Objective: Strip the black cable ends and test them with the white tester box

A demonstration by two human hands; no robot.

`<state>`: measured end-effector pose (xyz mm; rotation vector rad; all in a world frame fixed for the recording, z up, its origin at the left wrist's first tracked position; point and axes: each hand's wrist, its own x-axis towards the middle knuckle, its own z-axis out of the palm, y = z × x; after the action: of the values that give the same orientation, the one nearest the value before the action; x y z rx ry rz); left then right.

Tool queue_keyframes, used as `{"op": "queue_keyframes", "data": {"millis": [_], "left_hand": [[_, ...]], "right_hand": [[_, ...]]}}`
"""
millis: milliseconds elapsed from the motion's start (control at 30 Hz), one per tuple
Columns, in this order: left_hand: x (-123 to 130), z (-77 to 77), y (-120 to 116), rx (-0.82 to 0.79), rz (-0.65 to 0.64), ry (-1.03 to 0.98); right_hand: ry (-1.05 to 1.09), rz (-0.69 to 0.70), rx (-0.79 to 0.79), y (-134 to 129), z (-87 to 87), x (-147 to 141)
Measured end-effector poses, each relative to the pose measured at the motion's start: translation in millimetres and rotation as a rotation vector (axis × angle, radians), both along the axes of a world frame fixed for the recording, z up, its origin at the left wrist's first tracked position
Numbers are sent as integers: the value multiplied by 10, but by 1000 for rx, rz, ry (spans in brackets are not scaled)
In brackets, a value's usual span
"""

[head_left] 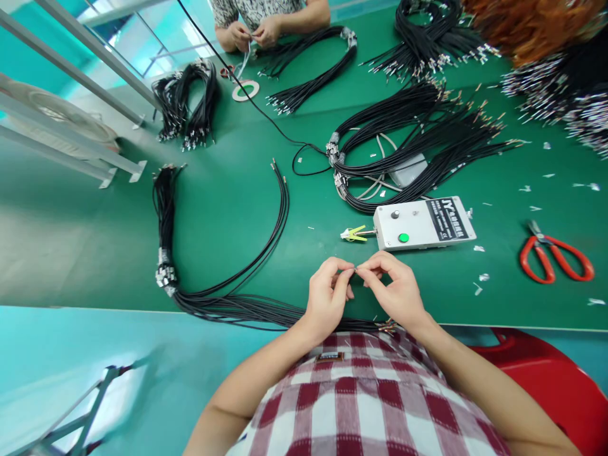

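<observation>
My left hand point(329, 292) and my right hand point(395, 292) meet fingertip to fingertip above the table's front edge, both in a pinch. Whatever lies between the fingertips is too small to make out. Beneath my wrists runs a bundle of black cables point(237, 309), its bared ends near my right wrist. At the left this bundle is gathered by silvery connectors point(166, 275), and a few strands curve off across the table. Just beyond my hands stands a white box point(408, 228) with a green button and a yellow-green clip head point(355, 234) on its left end.
Red-handled cutters point(553, 253) lie at the right among white scraps. Looped black cable bundles point(389, 139) fill the table behind the box, and another pile point(185, 101) sits far left. Across the table, a person's hands point(256, 33) hold a pale strip near a tape roll point(246, 90).
</observation>
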<state>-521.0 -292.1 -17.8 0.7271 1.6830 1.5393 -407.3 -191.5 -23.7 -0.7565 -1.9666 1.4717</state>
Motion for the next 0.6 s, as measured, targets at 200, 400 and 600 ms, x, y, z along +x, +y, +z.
{"op": "queue_keyframes", "data": {"millis": [200,400,600], "left_hand": [[-40,16,23,-23,-22,-224],[-169,59,76,-17,-45,-214],[-306,57,101,-60,-168,-142]], "right_hand": [[-57,17,105,16,35,10],[-163,-18,458,178,142,90],[-391,230,994,255,300,-68]]}}
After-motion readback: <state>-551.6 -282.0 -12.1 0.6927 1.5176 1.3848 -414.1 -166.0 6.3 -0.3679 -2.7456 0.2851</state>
